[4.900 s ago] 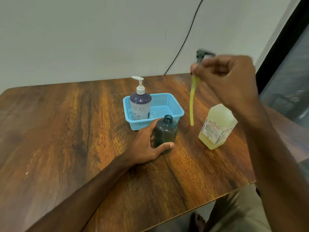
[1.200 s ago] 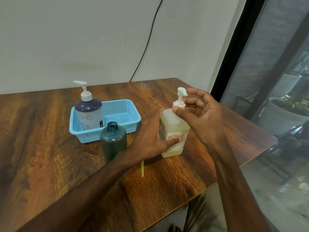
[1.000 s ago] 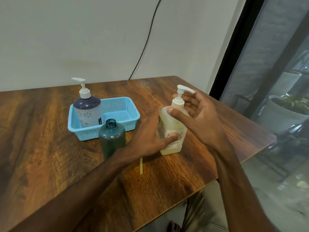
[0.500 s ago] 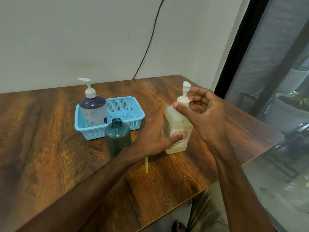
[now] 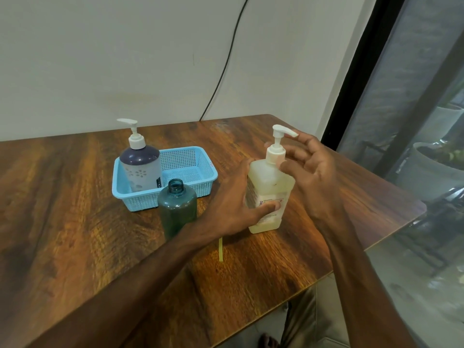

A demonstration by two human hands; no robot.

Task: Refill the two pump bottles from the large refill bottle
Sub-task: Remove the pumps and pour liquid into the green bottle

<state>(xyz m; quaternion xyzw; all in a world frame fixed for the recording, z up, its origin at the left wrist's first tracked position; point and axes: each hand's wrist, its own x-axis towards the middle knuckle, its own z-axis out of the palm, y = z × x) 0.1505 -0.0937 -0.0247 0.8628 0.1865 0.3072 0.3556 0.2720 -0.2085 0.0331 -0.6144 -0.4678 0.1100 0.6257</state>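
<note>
Surroundings: a wooden surface (image 5: pixel 75 222) stands against a pale wall, with a black cable (image 5: pixel 226 59) hanging down the wall behind it and a dark-framed window on the right.
Basket: a light blue basket (image 5: pixel 195 169) sits toward the back; a purple pump bottle (image 5: pixel 140 169) with a white pump stands upright in its left end.
Green bottle: a dark green bottle (image 5: pixel 178 207) stands uncapped just in front of the basket; the left forearm crosses its lower part.
Yellow tube: a thin yellow tube (image 5: pixel 220 249) lies on the surface, mostly hidden under the left hand.
Refill bottle: the large refill bottle (image 5: pixel 268 194) is pale yellow, square-sided, labelled, upright near the right edge, its white pump on.
Left hand: the left hand (image 5: pixel 233 204) grips the refill bottle's side.
Right hand: the right hand (image 5: pixel 316 177) is spread loosely, fingertips at the pump collar and nozzle.
</note>
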